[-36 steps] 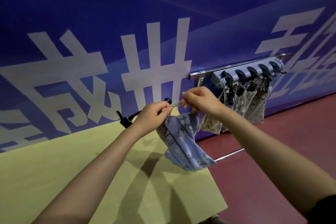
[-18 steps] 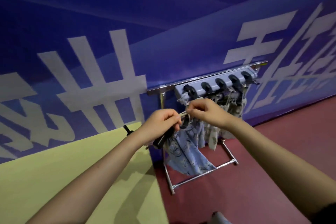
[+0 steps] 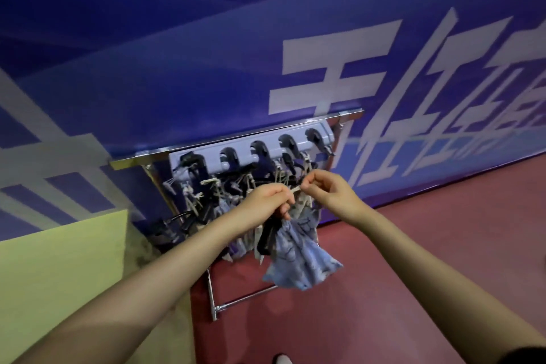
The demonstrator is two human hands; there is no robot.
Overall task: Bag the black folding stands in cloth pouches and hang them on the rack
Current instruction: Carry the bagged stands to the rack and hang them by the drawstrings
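Blue patterned cloth pouch [image 3: 298,257] hangs by its pale drawstring [image 3: 296,190], pinched between left hand [image 3: 266,201] and right hand [image 3: 328,189], just before the crowded grey hook rack [image 3: 248,154]; open red floor [image 3: 413,260] lies right.

Dim bluish light, soft motion blur, wide-angle bending at edges

Soft cloth pouch [image 3: 298,257], shiny metal rack [image 3: 236,145], matt table [image 3: 59,260]

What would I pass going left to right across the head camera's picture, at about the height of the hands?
Yellow-green table → bagged pouches hanging on the rack → left hand → cord pinched between both hands → right hand → red floor.
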